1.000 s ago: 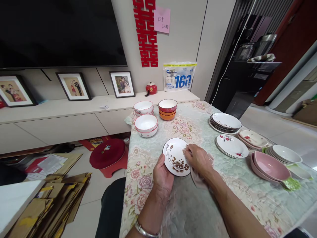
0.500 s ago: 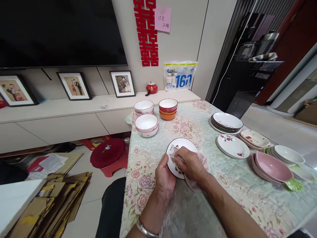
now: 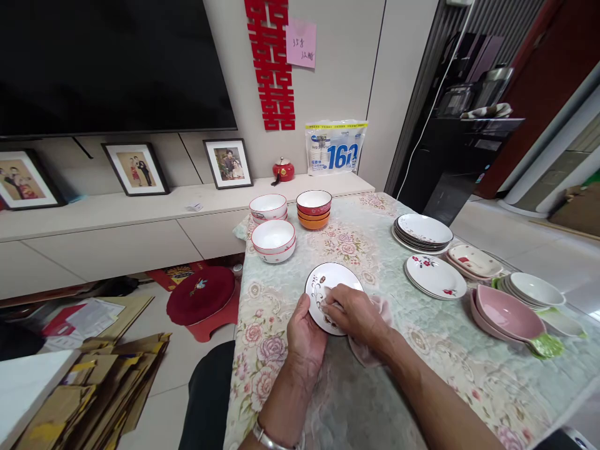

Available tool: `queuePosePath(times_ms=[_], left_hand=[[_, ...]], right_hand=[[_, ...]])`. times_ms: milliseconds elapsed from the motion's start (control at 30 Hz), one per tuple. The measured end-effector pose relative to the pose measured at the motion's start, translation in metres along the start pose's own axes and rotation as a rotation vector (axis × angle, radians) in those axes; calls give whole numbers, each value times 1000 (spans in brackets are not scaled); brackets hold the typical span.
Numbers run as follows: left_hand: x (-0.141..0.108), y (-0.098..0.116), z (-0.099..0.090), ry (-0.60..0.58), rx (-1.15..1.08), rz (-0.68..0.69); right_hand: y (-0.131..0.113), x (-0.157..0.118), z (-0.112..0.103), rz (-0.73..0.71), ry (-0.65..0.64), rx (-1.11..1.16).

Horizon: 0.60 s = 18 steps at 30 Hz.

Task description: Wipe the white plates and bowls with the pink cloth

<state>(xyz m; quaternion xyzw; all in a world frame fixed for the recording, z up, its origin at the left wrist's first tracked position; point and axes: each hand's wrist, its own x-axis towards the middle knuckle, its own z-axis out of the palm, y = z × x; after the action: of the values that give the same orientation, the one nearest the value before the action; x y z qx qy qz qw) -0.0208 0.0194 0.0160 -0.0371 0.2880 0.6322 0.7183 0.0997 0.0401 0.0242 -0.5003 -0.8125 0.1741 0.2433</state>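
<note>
A small white plate with a dark rim and brown floral pattern is tilted above the table in front of me. My left hand grips its left lower edge, thumb on the rim and fingers underneath. On the plate's face rests my right hand, its fingers curled around a pale pink cloth. Part of that cloth hangs below the right hand, past the plate's edge. The fingertips of my right hand press the cloth near the plate's middle.
Stacked bowls and orange-red bowls stand beyond the plate. To the right are dark-rimmed plates, flowered plates, pink leaf-handled bowls and white bowls. A red stool and flattened cardboard lie left of the table.
My right hand has shifted slightly across the plate, baring more of the pattern at its upper part. The left hand keeps its hold. The whole view has moved a little.
</note>
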Motion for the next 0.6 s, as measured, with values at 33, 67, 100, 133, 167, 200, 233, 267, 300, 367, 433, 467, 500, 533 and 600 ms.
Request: queuePosePath(times_ms=[33, 67, 100, 133, 167, 200, 233, 267, 300, 367, 433, 467, 500, 533, 600], left_hand=[[0, -1, 0, -8, -4, -7], [-1, -2, 0, -20, -6, -18], [-1, -3, 0, -35, -5, -35], [-1, -5, 0, -50, 0, -54], [-1, -7, -1, -64, 7, -72], [-1, -8, -1, -79, 15, -86], [0, -10, -2, -94, 22, -95], [0, -11, -2, -104, 27, -98], [0, -12, -2, -108, 32, -94], [-1, -12, -2, -105, 48, -70], [-2, -11, -1, -85, 73, -37], [-3, -10, -1, -76, 85, -21], [-3, -9, -1, -68, 91, -6], [-3, -9, -1, -57, 93, 6], [-2, -7, -2, -36, 83, 26]], right_hand=[[-3, 0, 1, -21, -3, 6], [-5, 0, 2, -34, 0, 6], [-5, 0, 2, -39, 9, 3], [-4, 0, 1, -36, 23, -3], [-2, 1, 0, -28, 40, -11], [0, 1, -1, -16, 59, -21], [4, 2, -2, 1, 85, -34], [8, 3, -4, 23, 113, -49], [13, 4, -5, 50, 140, -67], [21, 5, -7, 121, 186, -106], [28, 6, -9, 197, 210, -144], [30, 6, -10, 229, 214, -162], [32, 7, -11, 254, 218, -178], [34, 7, -11, 275, 219, -193], [36, 7, -12, 313, 221, -218]])
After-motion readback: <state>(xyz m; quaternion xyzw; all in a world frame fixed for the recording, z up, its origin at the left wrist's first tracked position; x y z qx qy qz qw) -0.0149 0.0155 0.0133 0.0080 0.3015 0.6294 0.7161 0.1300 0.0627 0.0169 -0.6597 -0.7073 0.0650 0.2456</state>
